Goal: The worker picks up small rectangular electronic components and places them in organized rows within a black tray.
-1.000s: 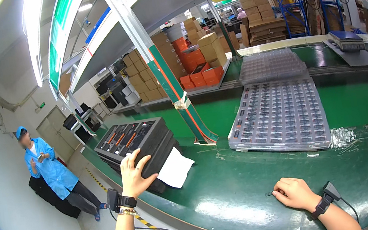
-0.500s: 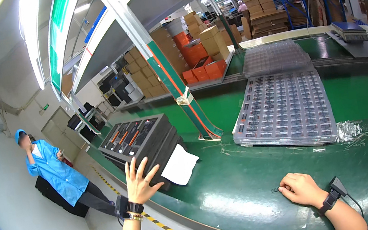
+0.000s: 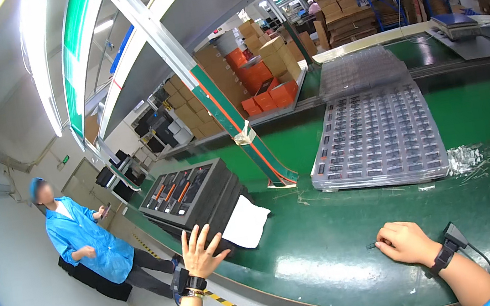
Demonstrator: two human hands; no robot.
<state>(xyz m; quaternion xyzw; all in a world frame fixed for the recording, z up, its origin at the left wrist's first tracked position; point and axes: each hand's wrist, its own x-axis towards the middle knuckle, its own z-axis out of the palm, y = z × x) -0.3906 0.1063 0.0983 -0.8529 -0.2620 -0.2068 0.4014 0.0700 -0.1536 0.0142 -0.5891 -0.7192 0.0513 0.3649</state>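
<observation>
My left hand [image 3: 202, 254] has its fingers spread at the near side of a stack of black foam trays [image 3: 224, 201]; I cannot tell whether the fingertips touch it. The top tray holds several dark parts and orange strips in its slots. A white sheet [image 3: 247, 222] lies against the stack's right side. Low over the green bench, or resting on it, my right hand [image 3: 405, 244] is closed, pinching a small dark piece [image 3: 371, 246] that sticks out to its left. Beyond it lies a clear plastic tray [image 3: 382, 181] filled with rows of small dark parts.
Clear plastic trays [image 3: 362, 70] are piled behind the filled one. A green-and-silver post [image 3: 222, 106] rises from the bench [image 3: 307, 232] between the stacks. Crumpled clear film [image 3: 465, 159] lies at the right. Left of the bench stands a person in a blue coat [image 3: 89, 230].
My view has shifted slightly, and both hands keep nearly the same poses. The person at the left has lowered a hand from the head and raised the other with a dark object.
</observation>
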